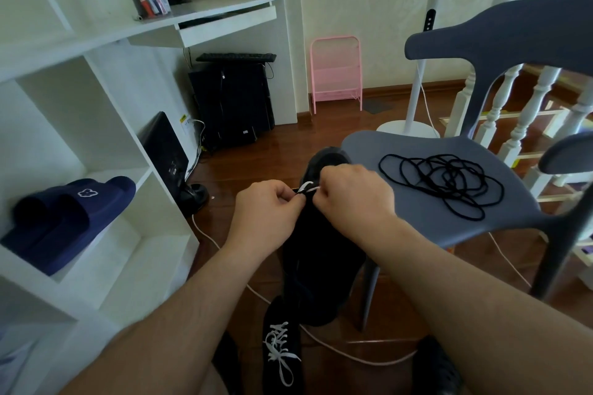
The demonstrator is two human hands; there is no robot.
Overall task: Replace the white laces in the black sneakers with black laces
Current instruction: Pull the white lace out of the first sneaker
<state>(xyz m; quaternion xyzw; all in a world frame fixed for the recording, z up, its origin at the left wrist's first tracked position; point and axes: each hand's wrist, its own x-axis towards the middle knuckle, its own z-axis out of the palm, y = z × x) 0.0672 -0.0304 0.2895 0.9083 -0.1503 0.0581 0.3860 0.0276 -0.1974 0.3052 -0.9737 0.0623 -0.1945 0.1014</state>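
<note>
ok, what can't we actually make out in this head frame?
- How far the held sneaker is unlaced: both hands cover its eyelets; only a bit of white lace shows between the left hand and right hand.
- Count of black laces on the chair: tangled.
- Floor sneaker: bottom edge crops it.

I see one black sneaker (321, 253) raised in front of me, toe pointing away, its white lace (307, 187) showing only as a short loop near the toe end. The second black sneaker (282, 349) lies on the wooden floor below, its white laces (279, 350) threaded and tied in a bow. The black laces (446, 183) lie in a loose tangled heap on the grey chair seat (362, 147).
</note>
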